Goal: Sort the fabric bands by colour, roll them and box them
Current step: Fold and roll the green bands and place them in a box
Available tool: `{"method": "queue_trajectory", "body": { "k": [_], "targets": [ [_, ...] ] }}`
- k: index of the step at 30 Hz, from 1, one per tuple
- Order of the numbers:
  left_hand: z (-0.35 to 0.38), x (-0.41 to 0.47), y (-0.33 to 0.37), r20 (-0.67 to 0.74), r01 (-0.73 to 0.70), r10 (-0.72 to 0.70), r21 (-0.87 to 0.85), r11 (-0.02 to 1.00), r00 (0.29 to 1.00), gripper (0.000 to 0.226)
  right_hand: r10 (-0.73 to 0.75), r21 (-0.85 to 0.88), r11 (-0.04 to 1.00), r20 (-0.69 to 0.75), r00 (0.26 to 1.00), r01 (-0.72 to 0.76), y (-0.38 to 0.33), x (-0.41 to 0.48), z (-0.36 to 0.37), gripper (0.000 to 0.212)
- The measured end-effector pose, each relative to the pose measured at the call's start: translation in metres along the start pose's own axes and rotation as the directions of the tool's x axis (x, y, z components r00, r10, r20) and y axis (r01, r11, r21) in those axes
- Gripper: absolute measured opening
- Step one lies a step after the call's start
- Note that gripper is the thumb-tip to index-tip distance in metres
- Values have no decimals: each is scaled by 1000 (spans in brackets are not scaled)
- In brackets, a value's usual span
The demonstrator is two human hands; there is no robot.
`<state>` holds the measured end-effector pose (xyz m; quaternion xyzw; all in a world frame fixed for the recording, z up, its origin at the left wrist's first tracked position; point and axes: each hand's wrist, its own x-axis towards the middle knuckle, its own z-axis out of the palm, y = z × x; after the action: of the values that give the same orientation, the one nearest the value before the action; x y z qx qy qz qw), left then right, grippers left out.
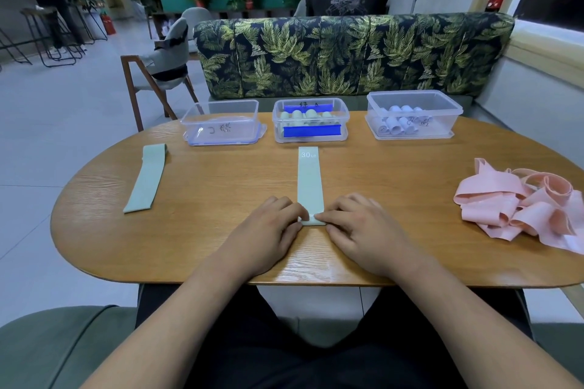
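Pinching the rolled-up near end of a long pale green fabric band [309, 181]
Both the left hand [265, 230] and right hand [363, 230] have fingers curled on it, mid oval wooden surface [189, 246]; loose pink fabric bands [512, 205] piled right.

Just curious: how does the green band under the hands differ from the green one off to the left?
The centre band has its near end curled into a small roll, held by the left hand and right hand; the left band lies flat, untouched. The centre band runs straight away and shows a printed "30"; the left band lies slanted, no print showing. Both are pale green.
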<state>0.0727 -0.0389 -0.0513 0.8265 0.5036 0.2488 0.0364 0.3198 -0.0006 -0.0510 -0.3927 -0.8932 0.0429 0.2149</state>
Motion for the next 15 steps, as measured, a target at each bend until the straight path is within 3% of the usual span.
{"method": "queue_trajectory", "body": {
  "k": [6,11,15],
  "targets": [
    [1,-1,0,-21,25,-25,-3,1000,999,21,15,-8,1000,9,1000,-15,-2,0,-1,34],
    [0,-1,-1,-24,36,-36,-11,999,999,24,-62,7,998,-1,998,62,-1,-2,-1,27],
    [1,0,-4,-21,71,-71,1,997,997,31,-15,12,1000,20,1000,15,-1,-1,-2,32]
  ]
}}
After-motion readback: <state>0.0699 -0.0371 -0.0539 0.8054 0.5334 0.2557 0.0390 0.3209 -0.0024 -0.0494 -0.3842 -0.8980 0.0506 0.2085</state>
